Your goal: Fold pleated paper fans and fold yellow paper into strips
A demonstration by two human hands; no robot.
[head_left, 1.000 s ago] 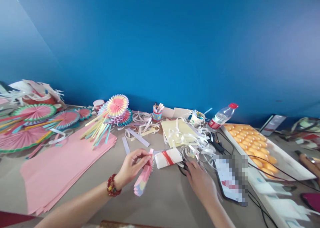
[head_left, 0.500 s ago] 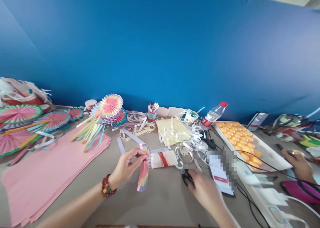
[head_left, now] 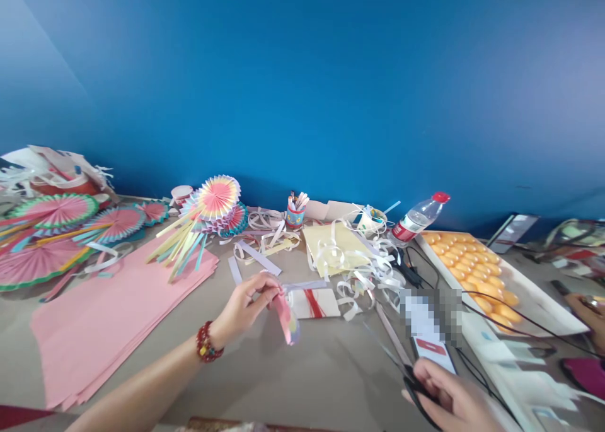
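Between thumb and fingers, my left hand (head_left: 253, 299) pinches a pleated paper strip (head_left: 286, 321), pink with yellow and lilac edges, which hangs down over the table. Black-handled scissors (head_left: 396, 351) are in my right hand (head_left: 447, 394), their blades parted and pointing up and left. Just right of the pleated strip lies a white card wound with red thread (head_left: 316, 303). A phone (head_left: 432, 337), partly blurred out, rests beside my right hand.
Pink paper sheets (head_left: 118, 318) and folded paper rosettes (head_left: 218, 198) lie left. Curled white strips surround a yellow sheet (head_left: 335, 246). A bottle (head_left: 420, 217), a tray of orange domes (head_left: 543, 306) and a power strip (head_left: 510, 369) stand right. Another person's hand (head_left: 588, 312) is at the far right.
My right hand has lifted the scissors off the table and moved right and nearer, with the blades now spread. The pleated strip has turned in my left hand. The view has shifted slightly.
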